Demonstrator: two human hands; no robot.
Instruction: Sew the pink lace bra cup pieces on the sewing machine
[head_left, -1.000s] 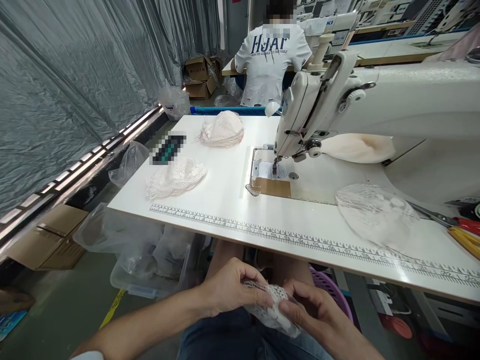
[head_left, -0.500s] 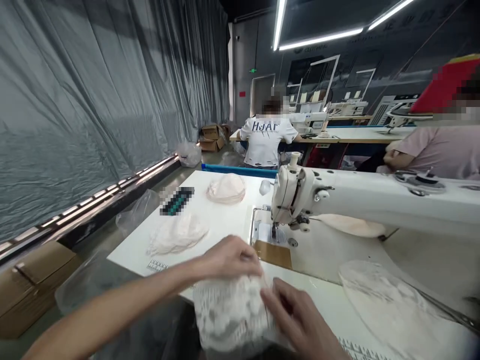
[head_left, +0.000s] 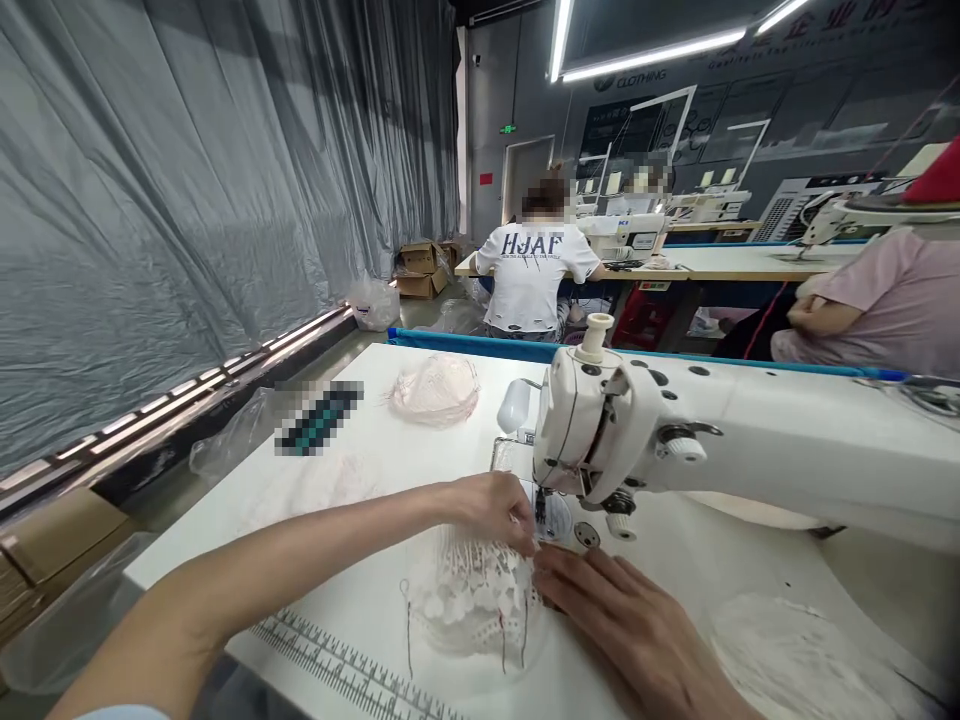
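Note:
A white lace piece [head_left: 469, 590] with dark loose threads lies on the white table in front of the sewing machine [head_left: 592, 420]. My left hand [head_left: 499, 510] is closed, its fingertips pinching the upper right edge of the lace beside the presser foot [head_left: 541, 505]. Palm down, my right hand [head_left: 622, 610] rests right of the lace with fingers stretched out, fingertips touching its edge; the thumb is hidden. Two pale fabric piles, one farther back [head_left: 435, 390] and one partly behind my left forearm [head_left: 322, 490], lie on the left of the table.
More pale fabric [head_left: 795, 650] lies at the right, under the machine arm. A ruler scale [head_left: 337, 665] runs along the table's front edge. A blurred dark object [head_left: 319, 418] sits at the left. Cardboard boxes [head_left: 60, 540] stand on the floor; co-workers sit ahead.
Both hands have brought the lace piece from the table's front edge forward onto the table, close to the presser foot. My right hand has flattened. The view has shifted nearer the machine.

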